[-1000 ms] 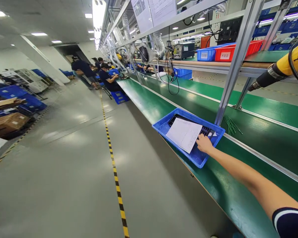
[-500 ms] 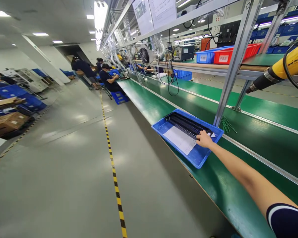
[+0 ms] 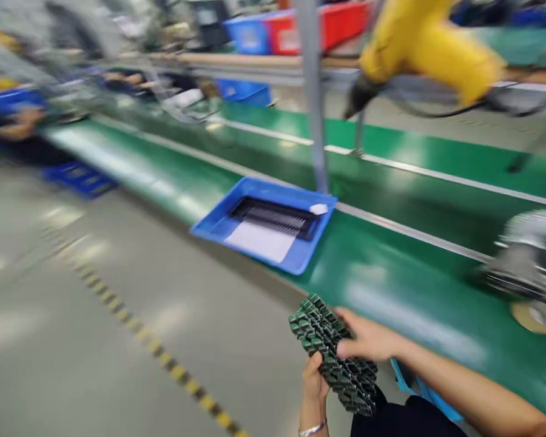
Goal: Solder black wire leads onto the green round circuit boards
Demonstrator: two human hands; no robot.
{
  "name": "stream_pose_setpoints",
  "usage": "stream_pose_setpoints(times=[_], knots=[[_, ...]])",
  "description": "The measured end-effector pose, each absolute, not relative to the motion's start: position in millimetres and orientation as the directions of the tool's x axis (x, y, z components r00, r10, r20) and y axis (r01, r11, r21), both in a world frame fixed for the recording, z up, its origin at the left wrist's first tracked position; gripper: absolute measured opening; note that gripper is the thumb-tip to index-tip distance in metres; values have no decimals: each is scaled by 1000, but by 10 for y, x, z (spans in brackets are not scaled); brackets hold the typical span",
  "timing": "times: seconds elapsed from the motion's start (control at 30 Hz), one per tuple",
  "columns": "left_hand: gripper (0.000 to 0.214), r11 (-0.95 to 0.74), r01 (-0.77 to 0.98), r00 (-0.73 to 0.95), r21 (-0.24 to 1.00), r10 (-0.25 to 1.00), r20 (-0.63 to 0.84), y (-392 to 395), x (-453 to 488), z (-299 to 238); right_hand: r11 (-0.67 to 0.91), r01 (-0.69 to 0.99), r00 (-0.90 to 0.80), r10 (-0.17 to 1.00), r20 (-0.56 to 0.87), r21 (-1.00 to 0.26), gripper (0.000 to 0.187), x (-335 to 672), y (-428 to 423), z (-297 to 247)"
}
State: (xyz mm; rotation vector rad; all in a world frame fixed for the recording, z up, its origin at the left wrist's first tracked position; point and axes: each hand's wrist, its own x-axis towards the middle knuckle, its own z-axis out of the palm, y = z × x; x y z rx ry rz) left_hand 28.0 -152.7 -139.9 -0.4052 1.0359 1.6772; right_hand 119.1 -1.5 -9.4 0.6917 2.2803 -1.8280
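Observation:
Low in front of my body, a thick bundle of green circuit boards (image 3: pixel 316 328) is held at a tilt, with jagged edges showing. My left hand (image 3: pixel 316 377) is closed around its near side, thumb on top. My right hand (image 3: pixel 368 337) is at the bundle's right side, thumb and forefinger spread apart over the boards; motion blur hides how firmly it touches. Beyond the hands, a blue tray (image 3: pixel 306 261) lies on the green bench, holding a black slotted rack (image 3: pixel 273 217), a white sheet (image 3: pixel 260 241) and a small white piece (image 3: pixel 318 209).
The green bench (image 3: pixel 377 267) runs diagonally, with a metal post (image 3: pixel 312 97) behind the tray. A yellow heat gun (image 3: pixel 418 48) hangs above. At the right is a blurred grey-white device (image 3: pixel 528 267). A seated person's arm (image 3: pixel 20 124) shows far left.
My right hand has left the tray and come back to the board bundle. My left hand and the bundle have entered view. The view has swung right and down.

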Motion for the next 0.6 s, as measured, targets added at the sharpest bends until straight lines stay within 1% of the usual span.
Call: stream_pose_setpoints(times=[0.03, 0.07, 0.1, 0.13, 0.17, 0.23, 0.27, 0.33, 0.37, 0.4, 0.43, 0.5, 0.57, 0.6], knots=[[51, 15, -922, -292, 386, 629, -721, -1342, 385, -1303, 125, 532, -804, 386, -453, -838, 109, 1482, -210, -129], [55, 101, -930, -208, 353, 646, -734, -1165, 526, -1201, 43, 632, -661, 551, -509, -774, 120, 1731, -359, -183], [65, 203, -918, -132, 340, 653, -746, -1001, 703, -1098, -65, 646, -531, 677, -509, -761, 116, 1958, -452, -244], [79, 296, -884, -83, 362, 662, -745, -858, 915, -999, -166, 619, -410, 765, -496, -768, 114, 2191, -500, -300], [93, 385, -832, -23, 400, 696, -718, -738, 1156, -909, -239, 535, -305, 840, -449, -810, 108, 2447, -527, -344], [102, 537, -693, 151, 481, 761, -631, -581, 1704, -770, -305, 313, -113, 928, -354, -899, 94, 3030, -618, -398], [101, 606, -606, 273, 514, 766, -582, -539, 2000, -723, -305, 201, -14, 949, -314, -931, 90, 3340, -711, -415], [94, 698, -418, 509, 581, 710, -486, -507, 2618, -665, -277, 13, 171, 947, -271, -961, 86, 3950, -976, -441], [90, 710, -335, 608, 620, 665, -434, -505, 2939, -645, -251, -60, 255, 932, -258, -966, 85, 4247, -1123, -453], [85, 690, -268, 669, 672, 635, -385, -506, 3271, -626, -224, -113, 336, 908, -249, -968, 83, 4543, -1259, -464], [81, 655, -222, 715, 723, 613, -336, -506, 3614, -607, -206, -145, 410, 878, -248, -968, 81, 4846, -1371, -474], [76, 605, -196, 790, 772, 564, -242, -491, 4336, -575, -199, -162, 533, 807, -255, -967, 72, 5493, -1489, -494], [73, 644, -213, 825, 734, 522, -219, -427, 5085, -590, -234, -167, 577, 764, -287, -958, 62, 6197, -1436, -531], [73, 672, -222, 819, 706, 521, -238, -369, 5457, -626, -257, -174, 573, 759, -310, -951, 58, 6560, -1347, -564]])
